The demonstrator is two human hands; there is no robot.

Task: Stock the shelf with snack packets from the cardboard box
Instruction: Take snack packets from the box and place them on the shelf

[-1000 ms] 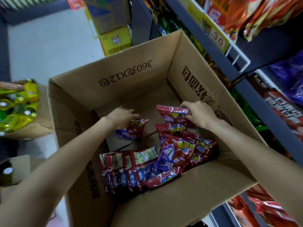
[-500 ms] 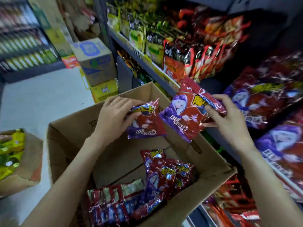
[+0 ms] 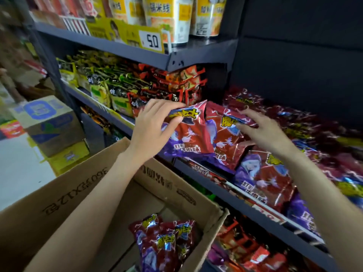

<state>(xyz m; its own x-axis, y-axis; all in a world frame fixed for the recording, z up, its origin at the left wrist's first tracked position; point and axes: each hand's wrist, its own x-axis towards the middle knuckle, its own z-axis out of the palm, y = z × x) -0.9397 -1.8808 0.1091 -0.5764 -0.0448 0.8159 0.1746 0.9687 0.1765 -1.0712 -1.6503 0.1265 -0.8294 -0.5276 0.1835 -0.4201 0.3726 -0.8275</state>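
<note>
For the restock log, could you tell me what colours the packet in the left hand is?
Red and purple with yellow lettering; the packet shows best in the head view.

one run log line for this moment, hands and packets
left hand: grips packet at shelf | right hand: fingers spread on second packet | box: packets left

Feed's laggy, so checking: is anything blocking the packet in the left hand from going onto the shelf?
Nothing visible does. The left hand holds its packet at the shelf edge. The right hand rests on the neighbouring packet beside it, not in its way.
</note>
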